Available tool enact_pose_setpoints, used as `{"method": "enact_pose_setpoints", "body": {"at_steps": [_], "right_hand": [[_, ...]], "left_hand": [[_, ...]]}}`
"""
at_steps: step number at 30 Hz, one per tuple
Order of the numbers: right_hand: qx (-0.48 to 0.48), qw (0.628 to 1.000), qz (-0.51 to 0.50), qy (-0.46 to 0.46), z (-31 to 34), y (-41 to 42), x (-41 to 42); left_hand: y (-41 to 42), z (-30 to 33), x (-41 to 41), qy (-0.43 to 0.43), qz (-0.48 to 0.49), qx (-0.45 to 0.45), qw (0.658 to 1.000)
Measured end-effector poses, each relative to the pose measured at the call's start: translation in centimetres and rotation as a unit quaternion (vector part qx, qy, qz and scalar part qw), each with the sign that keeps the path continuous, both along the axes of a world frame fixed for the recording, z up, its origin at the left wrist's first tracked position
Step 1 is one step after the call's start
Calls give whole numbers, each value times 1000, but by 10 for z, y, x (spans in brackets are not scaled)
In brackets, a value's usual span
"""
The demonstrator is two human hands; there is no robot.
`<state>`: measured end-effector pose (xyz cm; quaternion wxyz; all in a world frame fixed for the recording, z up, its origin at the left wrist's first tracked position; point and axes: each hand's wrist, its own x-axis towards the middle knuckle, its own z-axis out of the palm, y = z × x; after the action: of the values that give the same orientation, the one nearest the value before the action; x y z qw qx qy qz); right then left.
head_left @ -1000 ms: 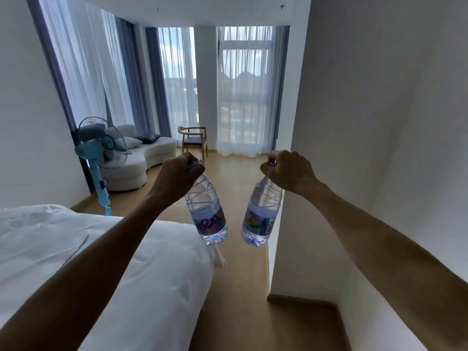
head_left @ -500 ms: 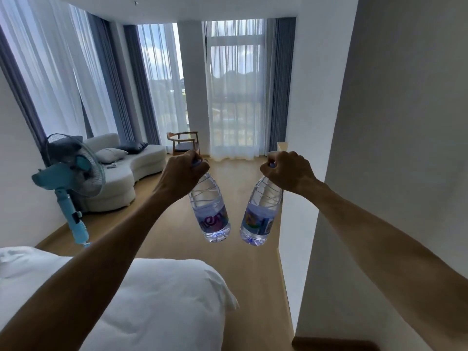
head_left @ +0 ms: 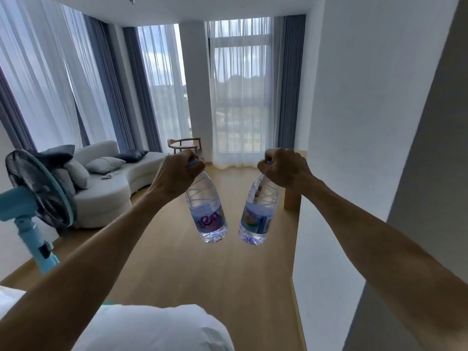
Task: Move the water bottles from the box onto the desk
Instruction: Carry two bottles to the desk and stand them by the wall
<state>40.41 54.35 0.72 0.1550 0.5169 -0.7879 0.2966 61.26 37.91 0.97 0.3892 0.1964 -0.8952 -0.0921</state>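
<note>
Bottles hang in mid-air over the wood floor (head_left: 177, 262), one from each fist. Left hand (head_left: 177, 173) is curled tight round the cap end of the left bottle (head_left: 206, 214), which tilts with its base toward 5 o'clock. Right hand (head_left: 283, 168) grips the neck of the right bottle (head_left: 258, 216) the same way, its base leaning toward 7 o'clock. The two bases are near each other but apart. Both bottles are clear with coloured labels. A blue fan (head_left: 35, 196) stands at 9 o'clock, with a pale sofa (head_left: 106, 188) and cushions just beyond it. A wooden chair (head_left: 184, 144) sits at 12 o'clock before sheer curtains (head_left: 238, 97). A white bed (head_left: 157, 328) corner shows at 6 o'clock, and a white wall (head_left: 354, 122) fills 3 o'clock.
</note>
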Motion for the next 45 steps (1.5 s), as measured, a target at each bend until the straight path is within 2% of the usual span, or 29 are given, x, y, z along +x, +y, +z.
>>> {"method": "enact_pose_setpoints", "body": {"at_steps": [8,17,31,37,45], "right_hand": [[2,1000,27,-11,12,-105,-120],[11,1000,-8,-12,-4,-205,-229],[45,998,-42,-18,0,-409,-421],[50,996,-58,-40,-6,-474,-495],[54,996,-63,-46,-22,-591,-646]], "left_hand": [[-98,15,-114,-1,43,10,999],[-203,-8,-226,15,43,33,998],[-423,-10,-440,-12,-45,78,996],[-496,-16,-520,-1,-40,73,997],[-616,-27,-668,-23,-41,59,997]]}}
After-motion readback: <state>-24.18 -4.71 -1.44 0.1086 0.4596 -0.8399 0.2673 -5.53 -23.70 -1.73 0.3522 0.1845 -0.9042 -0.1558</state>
